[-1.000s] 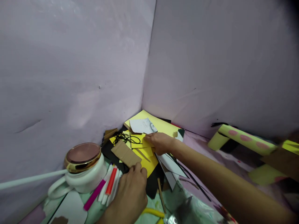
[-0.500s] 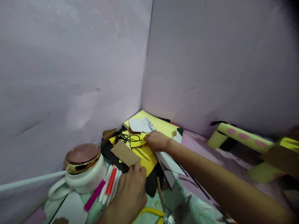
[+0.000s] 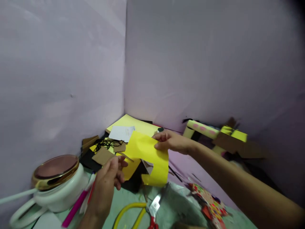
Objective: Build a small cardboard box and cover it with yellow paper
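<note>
A bright yellow paper sheet (image 3: 145, 148) with a piece cut out of its lower part is raised over the pile, its upper right edge pinched in my right hand (image 3: 166, 141). To its left is my left hand (image 3: 111, 175), fingers apart and curved, holding nothing. Brown cardboard pieces (image 3: 103, 156), a tangle of black cord (image 3: 107, 144) and a white paper (image 3: 120, 133) lie behind my left hand. Below the sheet are scissors (image 3: 154, 205) with yellow and red handles.
At the left stands a white mug (image 3: 62, 194) with a pink and gold lid, beside a magenta marker (image 3: 75, 208). Clear plastic (image 3: 183, 203) and a colourful wrapper (image 3: 211, 202) lie at the front right. Behind are a spotted yellow roll (image 3: 202, 128) and a cardboard piece (image 3: 232, 145).
The yellow sheet has come up off the pile in my right hand. My left hand has moved away from the cardboard and opened. The view has swung right.
</note>
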`<control>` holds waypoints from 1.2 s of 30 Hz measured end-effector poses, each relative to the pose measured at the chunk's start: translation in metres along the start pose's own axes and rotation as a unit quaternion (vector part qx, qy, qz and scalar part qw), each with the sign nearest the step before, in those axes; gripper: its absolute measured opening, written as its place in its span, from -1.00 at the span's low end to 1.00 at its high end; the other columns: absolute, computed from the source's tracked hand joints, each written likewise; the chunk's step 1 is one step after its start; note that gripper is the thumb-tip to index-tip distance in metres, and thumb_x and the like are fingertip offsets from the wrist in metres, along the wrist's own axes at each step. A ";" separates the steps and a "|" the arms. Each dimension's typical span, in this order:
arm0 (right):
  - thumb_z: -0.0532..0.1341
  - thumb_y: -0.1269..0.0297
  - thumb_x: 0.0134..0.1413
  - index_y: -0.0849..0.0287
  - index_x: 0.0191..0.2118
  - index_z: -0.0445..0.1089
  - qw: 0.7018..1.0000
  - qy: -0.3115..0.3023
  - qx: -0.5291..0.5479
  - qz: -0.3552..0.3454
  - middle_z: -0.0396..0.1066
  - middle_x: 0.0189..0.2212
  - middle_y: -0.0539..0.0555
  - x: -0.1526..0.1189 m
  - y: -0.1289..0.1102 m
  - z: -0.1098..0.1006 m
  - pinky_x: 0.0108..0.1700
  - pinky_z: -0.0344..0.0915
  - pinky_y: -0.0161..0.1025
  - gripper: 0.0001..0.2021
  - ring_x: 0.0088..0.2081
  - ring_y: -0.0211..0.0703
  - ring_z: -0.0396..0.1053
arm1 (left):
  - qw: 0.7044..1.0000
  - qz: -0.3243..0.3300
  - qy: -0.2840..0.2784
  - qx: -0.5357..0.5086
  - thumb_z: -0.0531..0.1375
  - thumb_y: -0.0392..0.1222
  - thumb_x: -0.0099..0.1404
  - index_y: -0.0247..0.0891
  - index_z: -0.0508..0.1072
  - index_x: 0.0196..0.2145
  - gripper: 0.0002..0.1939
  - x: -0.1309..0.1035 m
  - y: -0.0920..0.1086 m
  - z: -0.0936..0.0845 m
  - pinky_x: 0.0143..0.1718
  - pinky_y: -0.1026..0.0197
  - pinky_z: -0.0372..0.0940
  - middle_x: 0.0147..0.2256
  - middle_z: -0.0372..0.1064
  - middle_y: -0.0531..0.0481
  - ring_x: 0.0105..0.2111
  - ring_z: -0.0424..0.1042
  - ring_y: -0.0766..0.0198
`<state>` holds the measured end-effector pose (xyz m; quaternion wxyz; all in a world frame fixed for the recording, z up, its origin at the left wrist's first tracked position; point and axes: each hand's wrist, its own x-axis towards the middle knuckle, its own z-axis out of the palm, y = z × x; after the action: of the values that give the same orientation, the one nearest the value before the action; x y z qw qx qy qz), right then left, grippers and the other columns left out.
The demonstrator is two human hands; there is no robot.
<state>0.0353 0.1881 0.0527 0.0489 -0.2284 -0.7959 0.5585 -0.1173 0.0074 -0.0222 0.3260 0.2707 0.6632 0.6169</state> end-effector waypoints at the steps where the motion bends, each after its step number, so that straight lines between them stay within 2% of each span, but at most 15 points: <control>1: 0.23 0.36 -0.11 0.26 -0.37 0.48 1.000 0.007 0.023 0.002 0.51 -0.51 0.02 -0.008 0.000 0.004 -0.32 0.39 -0.27 -0.86 -0.43 -0.21 0.46 | 0.997 -0.018 -0.010 -0.076 0.11 0.25 0.13 -0.28 0.41 -0.23 -0.48 -0.004 0.003 0.003 -0.63 0.26 0.12 -0.31 0.46 -0.10 -0.56 0.29 0.27; 3: 0.25 0.41 -0.17 0.25 -0.46 0.48 0.997 0.033 0.064 -0.001 0.48 -0.57 -0.02 -0.018 0.000 0.014 -0.39 0.34 -0.33 -0.93 -0.49 -0.27 0.41 | 0.984 -0.041 -0.045 -0.169 0.23 0.22 0.00 -0.32 0.43 -0.31 -0.48 -0.012 0.008 0.011 -0.62 0.27 0.15 -0.33 0.46 -0.11 -0.54 0.30 0.28; 5: 0.25 0.43 -0.19 0.26 -0.49 0.47 0.992 0.068 0.106 -0.011 0.46 -0.60 -0.04 -0.023 0.000 0.024 -0.42 0.29 -0.36 -0.95 -0.53 -0.31 0.38 | 0.977 -0.037 -0.098 -0.186 0.30 0.16 -0.06 -0.34 0.46 -0.32 -0.49 -0.019 0.009 0.018 -0.62 0.30 0.15 -0.38 0.45 -0.09 -0.52 0.30 0.28; 8: 0.24 0.41 -0.20 0.26 -0.48 0.45 0.978 0.126 0.165 -0.026 0.45 -0.61 -0.05 -0.028 0.002 0.034 -0.41 0.29 -0.35 -0.94 -0.54 -0.31 0.37 | 0.977 0.002 -0.184 -0.105 0.37 0.01 -0.10 -0.34 0.52 -0.35 -0.59 -0.024 0.005 0.022 -0.62 0.35 0.06 -0.52 0.38 0.02 -0.57 0.20 0.36; 11: 0.24 0.41 -0.23 0.24 -0.50 0.41 0.958 0.196 0.206 -0.033 0.43 -0.63 -0.06 -0.041 0.004 0.036 -0.48 0.25 -0.38 -0.95 -0.59 -0.33 0.34 | 0.975 0.019 -0.220 -0.015 0.38 -0.08 -0.15 -0.35 0.51 -0.56 -0.73 -0.027 0.004 0.022 -0.57 0.35 0.08 -0.62 0.32 0.05 -0.59 0.18 0.39; 15: 0.25 0.43 -0.27 0.22 -0.50 0.41 0.932 0.269 0.240 -0.023 0.45 -0.62 -0.07 -0.077 0.009 0.040 -0.48 0.26 -0.37 -0.93 -0.58 -0.32 0.35 | 0.974 0.029 -0.221 0.026 0.36 -0.07 -0.13 -0.30 0.51 -0.57 -0.76 -0.035 0.012 0.017 -0.57 0.34 0.08 -0.62 0.31 0.07 -0.61 0.16 0.38; 18: 0.29 0.42 -0.33 0.22 -0.54 0.42 0.917 0.305 0.258 0.002 0.44 -0.64 -0.08 -0.109 0.016 0.051 -0.53 0.23 -0.38 -0.92 -0.60 -0.31 0.34 | 0.971 0.061 -0.223 0.055 0.37 -0.05 -0.14 -0.28 0.50 -0.57 -0.75 -0.041 0.020 0.012 -0.58 0.35 0.05 -0.63 0.28 0.09 -0.60 0.15 0.37; 21: 0.32 0.38 -0.37 0.22 -0.56 0.43 0.902 0.334 0.274 0.016 0.41 -0.68 -0.10 -0.138 0.023 0.067 -0.64 0.07 -0.43 -0.90 -0.67 -0.37 0.25 | 0.961 0.092 -0.251 0.069 0.39 -0.02 -0.16 -0.27 0.51 -0.59 -0.73 -0.048 0.027 0.008 -0.56 0.35 0.09 -0.62 0.28 0.07 -0.57 0.17 0.33; 24: 0.35 0.32 -0.41 0.23 -0.55 0.43 0.883 0.368 0.290 0.012 0.39 -0.70 -0.10 -0.161 0.030 0.084 -0.70 -0.08 -0.44 -0.84 -0.73 -0.44 0.13 | 0.960 0.110 -0.252 0.058 0.37 0.01 -0.10 -0.26 0.54 -0.53 -0.72 -0.057 0.029 0.008 -0.61 0.37 0.02 -0.64 0.24 0.08 -0.62 0.09 0.38; 27: 0.37 0.25 -0.44 0.23 -0.53 0.41 0.858 0.401 0.321 0.003 0.40 -0.67 -0.07 -0.177 0.041 0.098 -0.68 -0.07 -0.45 -0.77 -0.70 -0.40 0.20 | 0.964 0.091 -0.246 0.045 0.36 0.04 -0.08 -0.26 0.53 -0.51 -0.69 -0.060 0.026 0.009 -0.66 0.40 -0.14 -0.68 0.11 0.15 -0.68 -0.06 0.46; 29: 0.38 0.21 -0.44 0.23 -0.51 0.42 0.842 0.413 0.347 -0.003 0.41 -0.66 -0.05 -0.186 0.049 0.107 -0.65 0.00 -0.45 -0.74 -0.65 -0.36 0.27 | 0.965 0.061 -0.255 0.030 0.37 0.04 -0.09 -0.27 0.51 -0.50 -0.68 -0.057 0.022 0.011 -0.66 0.41 -0.15 -0.66 0.13 0.14 -0.68 -0.05 0.47; 33: 0.39 0.23 -0.45 0.26 -0.50 0.43 0.817 0.419 0.396 -0.021 0.36 -0.68 -0.05 -0.200 0.066 0.118 -0.70 -0.14 -0.47 -0.73 -0.73 -0.46 0.10 | 0.964 0.003 -0.267 -0.017 0.38 0.03 -0.07 -0.32 0.50 -0.48 -0.66 -0.046 0.012 0.013 -0.67 0.42 -0.11 -0.61 0.23 0.10 -0.69 -0.02 0.50; 36: 0.37 0.28 -0.44 0.26 -0.51 0.42 0.802 0.410 0.432 -0.038 0.33 -0.69 -0.07 -0.204 0.072 0.119 -0.71 -0.16 -0.47 -0.76 -0.74 -0.49 0.03 | 0.971 -0.027 -0.226 -0.067 0.39 0.01 -0.09 -0.34 0.50 -0.46 -0.64 -0.041 0.009 0.017 -0.71 0.46 -0.12 -0.65 0.22 0.12 -0.71 -0.05 0.53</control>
<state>0.2000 0.0187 -0.0207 0.4853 -0.3612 -0.3858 0.6965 -0.0788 -0.0123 -0.0099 0.5016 0.3628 0.5365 0.5735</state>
